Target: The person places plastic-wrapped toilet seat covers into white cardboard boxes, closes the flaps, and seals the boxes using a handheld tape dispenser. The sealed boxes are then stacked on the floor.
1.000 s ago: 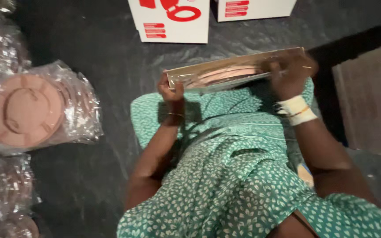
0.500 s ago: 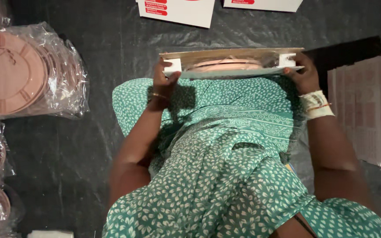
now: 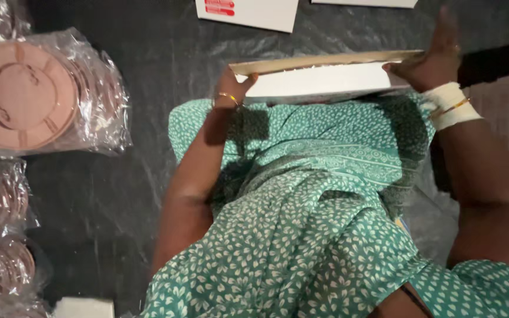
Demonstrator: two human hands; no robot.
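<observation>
Left hand [image 3: 231, 88] and right hand [image 3: 428, 62] grip the flat box [image 3: 319, 76] ends; better keep it level, with even pressure

The floor is covered with a dark, wrinkled plastic sheet [image 3: 119, 194]. Along its left edge lie clear plastic bags of round pinkish discs: one large bag [image 3: 36, 94] near the top left corner, more bags [image 3: 1, 235] below it. A small white block [image 3: 83, 307] sits at the bottom edge. White cartons with red markings [image 3: 248, 12] stand at the top edge.
</observation>
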